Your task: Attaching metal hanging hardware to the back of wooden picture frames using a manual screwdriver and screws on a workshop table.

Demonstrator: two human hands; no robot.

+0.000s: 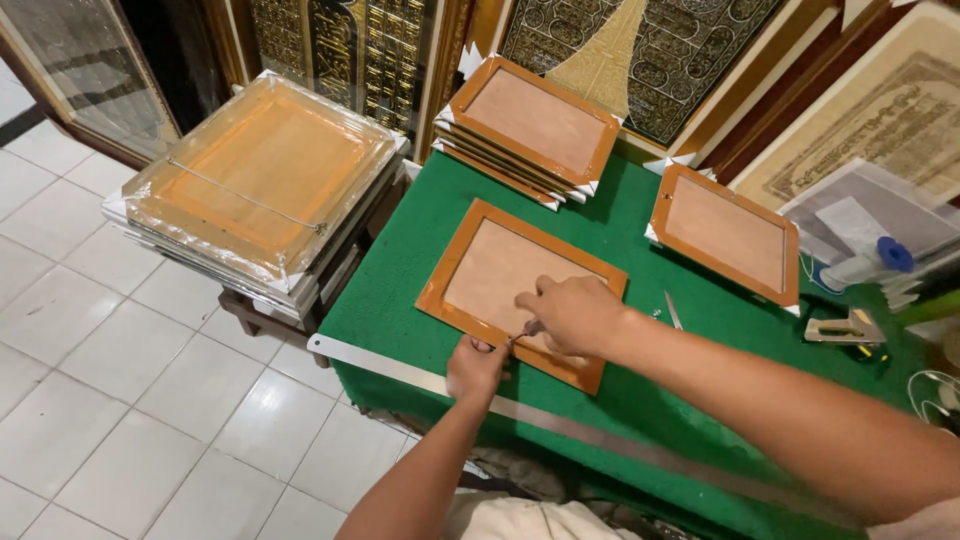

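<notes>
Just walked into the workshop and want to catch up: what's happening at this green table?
A person works on the back of an orange picture frame lying face down on the green table. The left hand steadies its near edge, while the right hand presses a small tool there. A long metal ruler lies along the table's front edge. More frames sit stacked behind, and wrapped ones beside the table.

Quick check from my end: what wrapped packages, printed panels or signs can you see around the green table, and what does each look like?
Plastic-wrapped frame stack: left of the table, rectangular, orange-brown under clear film, white corners.
Dark ornate panels: against the back wall, black with gold patterning.
Beige framed print: top right, leaning, pale with brown border.
Clear plastic sleeve: far right, holding white sheets.
</notes>
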